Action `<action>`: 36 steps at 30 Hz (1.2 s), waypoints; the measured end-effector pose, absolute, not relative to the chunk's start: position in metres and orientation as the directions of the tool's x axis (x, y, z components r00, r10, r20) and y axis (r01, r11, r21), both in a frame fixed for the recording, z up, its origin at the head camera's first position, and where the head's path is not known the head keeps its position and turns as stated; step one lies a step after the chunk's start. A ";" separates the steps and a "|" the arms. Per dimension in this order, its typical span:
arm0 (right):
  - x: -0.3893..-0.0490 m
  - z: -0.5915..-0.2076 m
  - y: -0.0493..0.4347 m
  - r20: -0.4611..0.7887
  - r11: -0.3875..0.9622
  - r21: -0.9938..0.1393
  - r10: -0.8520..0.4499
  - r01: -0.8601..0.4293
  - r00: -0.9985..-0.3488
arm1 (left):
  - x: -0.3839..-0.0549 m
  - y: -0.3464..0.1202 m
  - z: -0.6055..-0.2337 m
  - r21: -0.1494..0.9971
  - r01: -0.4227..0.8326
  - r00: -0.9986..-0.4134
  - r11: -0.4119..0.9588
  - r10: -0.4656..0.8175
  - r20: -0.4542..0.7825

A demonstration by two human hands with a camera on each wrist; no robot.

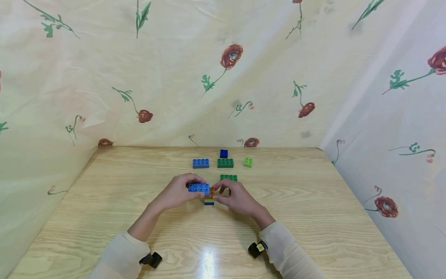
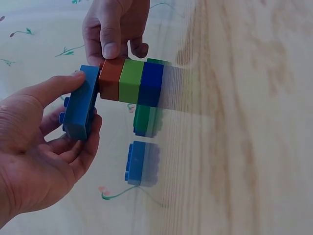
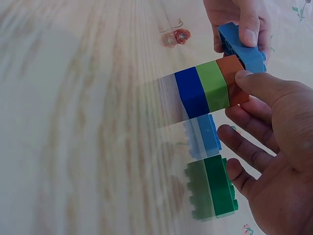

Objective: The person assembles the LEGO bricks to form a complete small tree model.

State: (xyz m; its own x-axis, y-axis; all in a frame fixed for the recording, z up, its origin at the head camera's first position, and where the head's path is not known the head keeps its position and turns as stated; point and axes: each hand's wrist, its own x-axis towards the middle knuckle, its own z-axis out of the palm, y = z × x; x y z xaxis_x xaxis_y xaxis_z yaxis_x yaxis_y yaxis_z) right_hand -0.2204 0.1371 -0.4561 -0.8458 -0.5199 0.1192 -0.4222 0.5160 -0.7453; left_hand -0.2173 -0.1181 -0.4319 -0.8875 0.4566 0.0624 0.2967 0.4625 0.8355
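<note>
A small stack stands on the table, with a dark blue brick (image 2: 151,84) at the bottom, a lime green brick (image 2: 130,81) in the middle and a brown-orange brick (image 2: 112,81) on top. My left hand (image 1: 178,192) holds a long blue brick (image 1: 198,188) between thumb and fingers, over the stack's left side. One end of it overlaps the brown-orange brick; whether their studs are joined I cannot tell. From the right, my right hand (image 1: 240,197) pinches the brown-orange brick between thumb (image 3: 259,83) and forefinger. Its other fingers are spread beside the stack.
Behind the hands lie another long blue brick (image 1: 200,163), a green brick (image 1: 225,163), a small dark blue brick (image 1: 224,154) and a small lime brick (image 1: 247,162). A nearer green brick (image 1: 228,178) is just beyond my right hand. Flowered cloth (image 1: 174,77) borders the wooden table (image 1: 104,186).
</note>
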 end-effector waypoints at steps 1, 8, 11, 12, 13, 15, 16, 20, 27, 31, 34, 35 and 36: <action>-0.220 -0.456 0.137 0.119 0.516 -0.746 -0.520 -0.422 -0.846 | -0.218 -0.118 -0.432 0.835 0.298 -0.887 0.462 0.457 0.063; -0.220 -0.456 0.137 0.116 0.511 -0.753 -0.517 -0.415 -0.848 | -0.220 -0.118 -0.432 0.837 0.302 -0.883 0.457 0.465 0.065; -0.220 -0.456 0.137 0.114 0.509 -0.755 -0.518 -0.412 -0.848 | -0.220 -0.118 -0.432 0.841 0.298 -0.883 0.451 0.465 0.064; -0.220 -0.456 0.137 0.112 0.510 -0.756 -0.518 -0.412 -0.848 | -0.220 -0.118 -0.432 0.842 0.296 -0.884 0.450 0.464 0.063; -0.220 -0.455 0.137 0.112 0.509 -0.756 -0.519 -0.412 -0.847 | -0.220 -0.118 -0.432 0.845 0.292 -0.884 0.449 0.463 0.060; -0.221 -0.455 0.137 0.112 0.508 -0.755 -0.521 -0.413 -0.846 | -0.220 -0.118 -0.432 0.848 0.287 -0.885 0.445 0.462 0.057; -0.221 -0.455 0.137 0.113 0.508 -0.755 -0.522 -0.414 -0.846 | -0.220 -0.118 -0.432 0.850 0.286 -0.885 0.443 0.462 0.056; -0.221 -0.456 0.137 0.116 0.506 -0.755 -0.524 -0.418 -0.844 | -0.221 -0.118 -0.432 0.855 0.281 -0.883 0.436 0.466 0.053; -0.222 -0.455 0.137 0.115 0.506 -0.752 -0.529 -0.422 -0.841 | -0.223 -0.119 -0.432 0.861 0.278 -0.879 0.426 0.475 0.049; -0.222 -0.456 0.137 0.117 0.510 -0.747 -0.532 -0.427 -0.839 | -0.223 -0.119 -0.432 0.862 0.277 -0.878 0.424 0.476 0.048; -0.223 -0.457 0.138 0.121 0.511 -0.743 -0.532 -0.432 -0.838 | -0.223 -0.119 -0.432 0.861 0.275 -0.877 0.427 0.478 0.043; -0.223 -0.458 0.138 0.123 0.511 -0.743 -0.532 -0.433 -0.838 | -0.223 -0.119 -0.432 0.861 0.274 -0.877 0.429 0.478 0.040; -0.223 -0.458 0.138 0.125 0.510 -0.742 -0.531 -0.434 -0.838 | -0.224 -0.119 -0.431 0.860 0.273 -0.878 0.431 0.478 0.039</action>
State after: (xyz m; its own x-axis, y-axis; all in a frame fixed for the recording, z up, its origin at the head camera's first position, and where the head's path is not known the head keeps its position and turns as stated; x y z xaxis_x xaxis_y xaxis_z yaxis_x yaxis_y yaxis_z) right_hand -0.2228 0.1377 -0.4578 -0.8379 -0.5314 0.1245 -0.4340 0.5104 -0.7423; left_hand -0.2235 -0.1186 -0.4312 -0.8777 0.4776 0.0391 0.2730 0.4313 0.8599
